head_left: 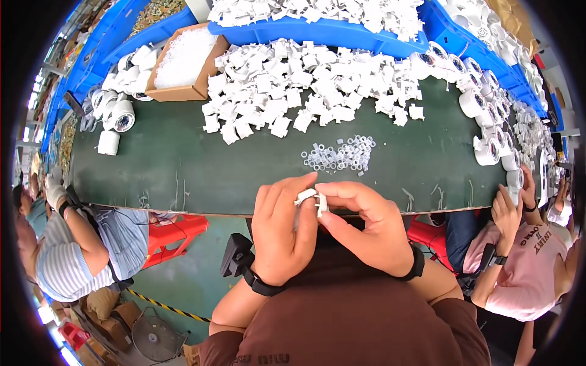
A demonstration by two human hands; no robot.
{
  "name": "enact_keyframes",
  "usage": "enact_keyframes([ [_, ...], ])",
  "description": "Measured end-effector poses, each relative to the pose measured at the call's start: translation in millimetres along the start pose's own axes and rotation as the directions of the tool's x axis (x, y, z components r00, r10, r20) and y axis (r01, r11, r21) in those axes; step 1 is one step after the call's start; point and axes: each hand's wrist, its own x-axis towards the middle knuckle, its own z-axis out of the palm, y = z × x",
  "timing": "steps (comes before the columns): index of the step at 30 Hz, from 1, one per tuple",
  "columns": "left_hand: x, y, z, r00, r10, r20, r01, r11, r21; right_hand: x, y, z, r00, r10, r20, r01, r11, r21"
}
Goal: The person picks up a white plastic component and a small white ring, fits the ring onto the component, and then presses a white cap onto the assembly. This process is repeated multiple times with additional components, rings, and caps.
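Observation:
My left hand (281, 235) and my right hand (372, 226) meet at the near edge of the table. Between the thumb and fingers of the left is a small white plastic piece (305, 196). The right pinches a second small white plastic part (321, 205) close beside it; fingers hide whether the two are joined. Just beyond my fingertips lies a loose pile of small translucent rings (342, 154). Farther back spreads a broad heap of white plastic clips (268, 85), similar in colour to the held parts.
A cardboard box (183, 67) of translucent bits stands at the back left, near white round housings (122, 116). More housings (485, 152) line the right side. A blue bin (317, 33) is at the back. People sit to both sides; one person's hands (510, 207) are at the right.

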Motion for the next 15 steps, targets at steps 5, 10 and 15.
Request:
enact_keyframes([
  [5,-0.6,-5.4,-0.2,0.998,0.070,0.002,-0.070,0.998,0.001,0.0,9.9,7.1,0.991,-0.105,-0.084,0.100,0.993,-0.059],
  [10,-2.6,-8.1,2.0,0.997,0.083,-0.005,-0.083,0.997,-0.001,-1.4,10.6,10.4,0.990,-0.082,-0.114,0.081,0.997,-0.017],
  [15,-5.7,-12.2,4.0,0.990,0.140,-0.006,-0.139,0.989,0.055,-1.1,8.8,7.5,0.986,-0.131,-0.107,0.121,0.988,-0.099],
])
